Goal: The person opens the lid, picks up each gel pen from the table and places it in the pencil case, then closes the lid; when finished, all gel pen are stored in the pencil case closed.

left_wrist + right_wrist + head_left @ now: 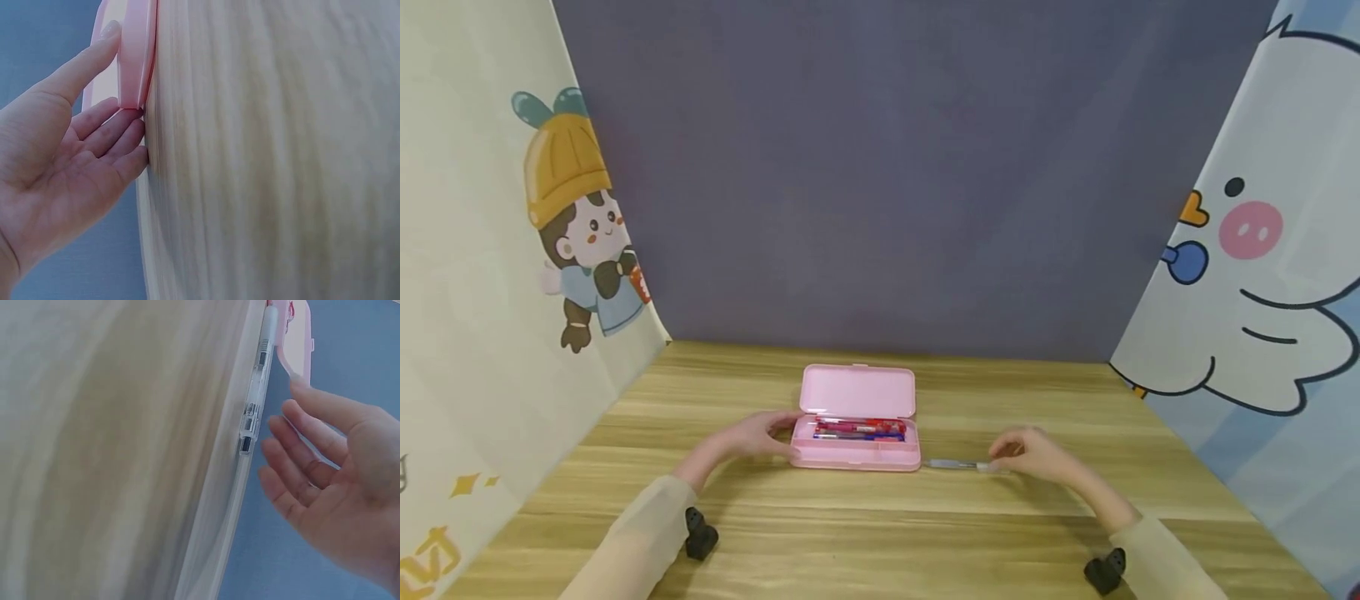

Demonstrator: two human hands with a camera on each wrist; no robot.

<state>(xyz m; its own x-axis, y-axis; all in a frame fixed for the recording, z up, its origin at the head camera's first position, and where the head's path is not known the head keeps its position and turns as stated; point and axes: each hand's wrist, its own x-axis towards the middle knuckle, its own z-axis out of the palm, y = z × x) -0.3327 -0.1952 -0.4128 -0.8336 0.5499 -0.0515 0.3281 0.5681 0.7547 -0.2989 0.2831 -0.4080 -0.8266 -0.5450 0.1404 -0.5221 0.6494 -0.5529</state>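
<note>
A pink pencil case [856,455] lies on the table with its lid [858,392] raised at the back. Several pens [859,428], red and blue among them, lie in its rear compartment. My left hand [765,435] holds the case's left end; in the left wrist view the thumb [81,65] lies along its side, with the other fingers by the end. To the right of the case a clear-barrelled pen [952,464] rests on the table. My right hand [1033,454] is beside that pen's outer end, fingers loosely bent, with a small gap in the right wrist view.
The wooden table [835,542] carries the case and the pen. A dark grey cloth [880,183] hangs behind it, with printed panels on the left and right. A small black device [701,534] is at the left cuff, another [1105,572] at the right.
</note>
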